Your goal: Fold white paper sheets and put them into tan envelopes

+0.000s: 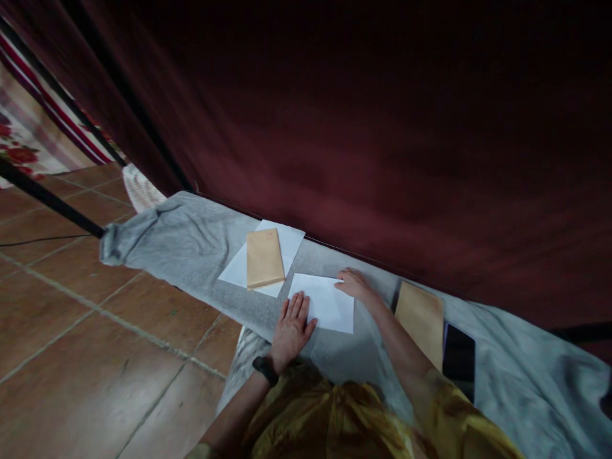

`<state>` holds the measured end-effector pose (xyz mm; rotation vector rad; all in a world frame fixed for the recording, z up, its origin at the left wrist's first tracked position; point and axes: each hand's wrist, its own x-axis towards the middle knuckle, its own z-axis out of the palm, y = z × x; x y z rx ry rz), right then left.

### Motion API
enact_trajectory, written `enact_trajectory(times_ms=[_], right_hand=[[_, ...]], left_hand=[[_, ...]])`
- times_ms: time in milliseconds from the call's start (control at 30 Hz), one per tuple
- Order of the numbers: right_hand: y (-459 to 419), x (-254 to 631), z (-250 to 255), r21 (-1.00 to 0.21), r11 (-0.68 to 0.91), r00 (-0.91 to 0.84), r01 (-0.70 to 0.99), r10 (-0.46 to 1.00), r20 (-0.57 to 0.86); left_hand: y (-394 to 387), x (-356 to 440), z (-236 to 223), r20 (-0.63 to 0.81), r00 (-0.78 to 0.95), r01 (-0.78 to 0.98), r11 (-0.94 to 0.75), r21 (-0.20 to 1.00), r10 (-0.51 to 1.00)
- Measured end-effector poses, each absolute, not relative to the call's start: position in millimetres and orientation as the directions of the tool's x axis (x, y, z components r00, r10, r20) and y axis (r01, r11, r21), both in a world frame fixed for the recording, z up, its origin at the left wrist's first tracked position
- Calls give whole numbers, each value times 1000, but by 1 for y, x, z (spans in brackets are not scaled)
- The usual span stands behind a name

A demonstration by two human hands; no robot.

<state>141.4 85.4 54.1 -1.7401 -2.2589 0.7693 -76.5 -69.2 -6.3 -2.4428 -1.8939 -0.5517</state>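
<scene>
A white sheet of paper [327,304] lies in front of me on the grey cloth; it looks folded over, though I cannot be sure. My left hand [292,325] rests flat on its left edge, fingers stretched out, with a dark band on the wrist. At the paper's far right corner, my right hand [352,282] has its fingers curled and closed on the edge. To the left, a stack of brown envelopes [264,258] sits on top of more white paper [234,269]. Neither hand touches that stack.
Right of my right forearm lie another brown envelope [421,315] and a dark flat device [459,357]. Grey cloth [196,236] covers the narrow surface. A dark red curtain [335,159] hangs along its far side. Tiled floor [95,357] and a black pole [52,201] are at left.
</scene>
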Motion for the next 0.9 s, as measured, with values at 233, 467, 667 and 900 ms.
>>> enact_trajectory(times_ms=[233, 467, 667, 900], right_hand=[[35, 180, 46, -745, -110, -91, 658, 971, -223], [-38, 175, 24, -793, -311, 8, 523, 933, -361], [-48, 171, 30, -687, -353, 132, 635, 926, -354], [-38, 151, 38, -305, 56, -33, 951, 996, 79]], left_hand=[[-51, -94, 1, 398, 61, 857, -253, 449, 915], [-61, -73, 1, 328, 93, 796, -268, 542, 940], [-67, -49, 0, 256, 305, 875, -376, 304, 917], [-62, -33, 2, 239, 329, 906, -377, 192, 914]])
